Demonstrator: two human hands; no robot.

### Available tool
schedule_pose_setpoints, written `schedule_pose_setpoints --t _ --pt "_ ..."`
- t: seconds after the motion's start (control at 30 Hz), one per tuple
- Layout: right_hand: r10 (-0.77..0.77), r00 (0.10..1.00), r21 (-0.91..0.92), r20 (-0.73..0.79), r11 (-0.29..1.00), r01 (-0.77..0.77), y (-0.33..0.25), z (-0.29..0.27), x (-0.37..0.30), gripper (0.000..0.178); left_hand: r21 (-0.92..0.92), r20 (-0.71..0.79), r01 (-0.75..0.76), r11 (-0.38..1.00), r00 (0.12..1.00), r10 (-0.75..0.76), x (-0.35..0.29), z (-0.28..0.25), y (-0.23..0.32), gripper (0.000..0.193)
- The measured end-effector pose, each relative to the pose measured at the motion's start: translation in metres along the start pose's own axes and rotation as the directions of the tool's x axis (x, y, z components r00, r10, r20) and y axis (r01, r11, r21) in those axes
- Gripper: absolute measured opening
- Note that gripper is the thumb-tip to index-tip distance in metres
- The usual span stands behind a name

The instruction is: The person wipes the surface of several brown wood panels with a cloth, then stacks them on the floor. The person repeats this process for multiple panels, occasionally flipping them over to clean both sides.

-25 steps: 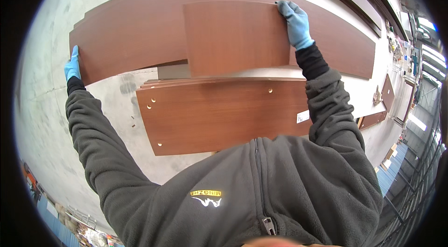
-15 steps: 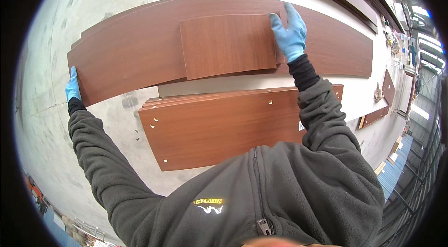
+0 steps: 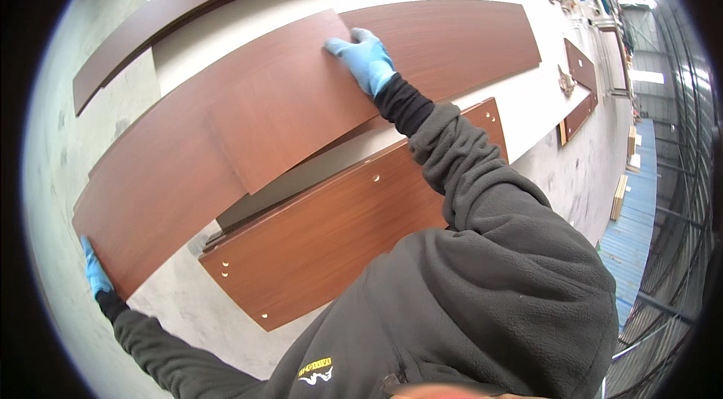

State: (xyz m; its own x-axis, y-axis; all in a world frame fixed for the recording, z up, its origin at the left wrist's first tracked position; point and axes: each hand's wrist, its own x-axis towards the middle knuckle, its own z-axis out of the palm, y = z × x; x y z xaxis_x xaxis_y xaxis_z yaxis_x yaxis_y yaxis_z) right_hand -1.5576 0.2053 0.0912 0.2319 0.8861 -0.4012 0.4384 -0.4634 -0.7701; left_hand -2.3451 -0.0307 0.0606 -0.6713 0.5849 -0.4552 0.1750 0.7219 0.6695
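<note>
One short board (image 3: 282, 109) has slanted in view between two hands (image 3: 367, 65) (image 3: 96, 271).

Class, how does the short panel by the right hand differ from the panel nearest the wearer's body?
The short panel looks unmarked, whereas the nearest panel has pale round marks. The short panel is shorter than the nearest panel. The right hand is at the short panel's edge; no hand is on the nearest panel. Both are flat and reddish-brown.

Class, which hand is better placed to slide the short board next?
Probably the right hand: it's at one end of the short board; the left hand is farther away, at the long board.
</note>
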Motion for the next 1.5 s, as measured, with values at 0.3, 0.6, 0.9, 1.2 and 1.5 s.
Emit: schedule_pose_setpoints --t 0.3,0.6,0.9,1.2,1.5 --pt "0.126 0.992 0.121 0.006 0.985 -0.126 -0.008 -0.038 -0.024 0.077 0.056 -0.069 -0.262 0.963 0.962 0.265 -0.070 -0.036 0.058 0.078" --pt "-0.138 0.965 -0.134 -0.224 0.985 0.110 -0.035 -0.151 -0.078 0.081 0.175 -0.131 -0.386 0.906 0.903 0.410 -0.178 0.004 0.085 0.071" --pt "0.076 0.979 0.024 -0.187 0.997 -0.073 0.081 -0.264 -0.174 0.089 -0.097 -0.082 -0.104 0.990 0.992 0.096 -0.329 0.126 0.033 0.073" --pt "0.131 0.958 -0.131 -0.256 0.977 -0.168 0.172 -0.301 -0.186 0.092 0.297 -0.249 0.039 0.954 0.968 0.037 -0.401 0.162 -0.010 0.086" --pt "0.059 0.990 -0.234 -0.129 0.968 -0.088 0.203 -0.331 -0.183 0.087 0.405 -0.271 0.109 0.908 0.963 0.005 -0.417 0.191 -0.033 0.103"
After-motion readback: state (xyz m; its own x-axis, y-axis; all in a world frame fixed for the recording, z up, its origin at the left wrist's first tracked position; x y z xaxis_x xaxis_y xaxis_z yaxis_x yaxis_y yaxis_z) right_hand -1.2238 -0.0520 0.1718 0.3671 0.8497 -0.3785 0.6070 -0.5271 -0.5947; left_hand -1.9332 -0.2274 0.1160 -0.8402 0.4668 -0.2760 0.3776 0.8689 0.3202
